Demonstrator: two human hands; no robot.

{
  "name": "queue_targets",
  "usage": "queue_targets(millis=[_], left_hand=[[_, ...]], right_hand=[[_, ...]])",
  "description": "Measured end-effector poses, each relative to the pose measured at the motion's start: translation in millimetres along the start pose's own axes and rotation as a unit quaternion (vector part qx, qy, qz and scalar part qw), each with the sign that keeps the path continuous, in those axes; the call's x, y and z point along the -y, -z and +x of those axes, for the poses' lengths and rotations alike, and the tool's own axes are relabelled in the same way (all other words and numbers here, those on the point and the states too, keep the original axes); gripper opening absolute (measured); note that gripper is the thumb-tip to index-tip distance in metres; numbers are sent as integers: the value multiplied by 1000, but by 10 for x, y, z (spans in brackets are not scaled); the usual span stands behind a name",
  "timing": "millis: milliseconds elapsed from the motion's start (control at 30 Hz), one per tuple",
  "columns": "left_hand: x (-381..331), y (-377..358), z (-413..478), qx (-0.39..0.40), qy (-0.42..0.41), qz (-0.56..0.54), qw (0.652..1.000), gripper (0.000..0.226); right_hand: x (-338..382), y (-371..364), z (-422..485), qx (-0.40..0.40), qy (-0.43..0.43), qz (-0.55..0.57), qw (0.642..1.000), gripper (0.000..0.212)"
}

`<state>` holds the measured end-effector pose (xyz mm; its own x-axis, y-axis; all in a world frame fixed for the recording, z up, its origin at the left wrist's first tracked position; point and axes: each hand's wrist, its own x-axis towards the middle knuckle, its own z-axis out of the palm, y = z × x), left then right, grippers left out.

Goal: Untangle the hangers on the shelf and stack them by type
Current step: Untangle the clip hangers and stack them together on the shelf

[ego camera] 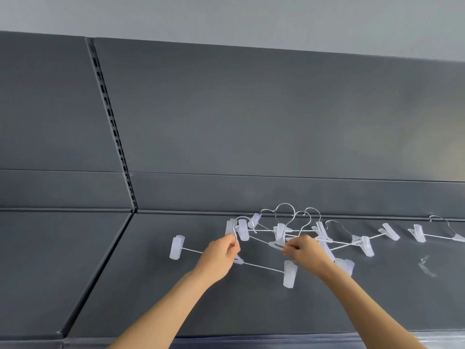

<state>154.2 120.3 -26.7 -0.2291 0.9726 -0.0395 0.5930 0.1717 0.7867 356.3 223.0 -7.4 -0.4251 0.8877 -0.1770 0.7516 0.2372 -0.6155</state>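
Observation:
Several white clip hangers with metal hooks lie tangled in a pile [289,229] on the dark grey shelf [151,285]. My left hand [221,255] is closed around the hook of the nearest clip hanger [261,267], whose bar runs from a clip at the left to a clip at the lower right. My right hand [302,249] pinches the middle piece of another hanger in the pile. One more clip hanger [427,235] lies apart at the far right.
A slotted upright post [113,127] runs down the grey back panel on the left. A seam [100,268] splits the shelf into two boards. A small clear plastic piece [426,266] lies on the shelf at the right.

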Motion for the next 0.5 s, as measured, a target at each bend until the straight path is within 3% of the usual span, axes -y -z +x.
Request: queue_targets(millis=[233,367,500], left_hand=[[-92,-39,131,10,-25,31,999,30],[-82,-5,163,-16,-30,57,998,36],[-29,120,153,-66,-44,69,994,27]], right_hand=[[-134,7,-63,-16,19,-88,996,37],[-142,82,-161,-35,47,-137,989,42],[-93,150,-173,-57,89,-141,984,41]])
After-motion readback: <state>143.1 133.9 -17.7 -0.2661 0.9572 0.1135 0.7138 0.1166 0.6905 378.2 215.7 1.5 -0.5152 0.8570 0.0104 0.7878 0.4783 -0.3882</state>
